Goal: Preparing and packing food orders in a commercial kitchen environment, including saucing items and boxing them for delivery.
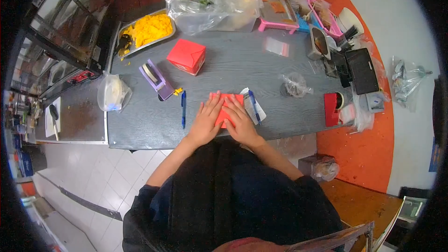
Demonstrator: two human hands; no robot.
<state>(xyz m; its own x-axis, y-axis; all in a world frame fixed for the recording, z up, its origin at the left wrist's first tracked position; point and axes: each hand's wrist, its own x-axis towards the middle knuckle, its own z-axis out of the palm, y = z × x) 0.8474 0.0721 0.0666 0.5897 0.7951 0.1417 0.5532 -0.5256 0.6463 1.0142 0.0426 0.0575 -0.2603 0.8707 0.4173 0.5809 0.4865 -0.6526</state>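
Both palms lie on a flat piece of red paper or card point(229, 98) near the front edge of the grey table point(140, 126). My left hand point(209, 120) covers its left side, fingers pointing forward and slightly apart. My right hand point(241, 122) rests on its right side, the thumb close to the left one. A blue pen point(183, 108) lies left of my hands. On the right, another blue pen point(254, 106) lies across a white slip of paper point(260, 112). A closed red box point(187, 56) stands farther back, beside a purple tape dispenser point(155, 78).
A metal tray of yellow food point(152, 29) and a bagged plastic tub point(215, 22) stand at the back. Right are a knotted plastic bag point(295, 84), a red tape dispenser point(330, 110) and a black container point(362, 71). A glass display cabinet point(66, 24) and bagged container point(113, 92) are left.
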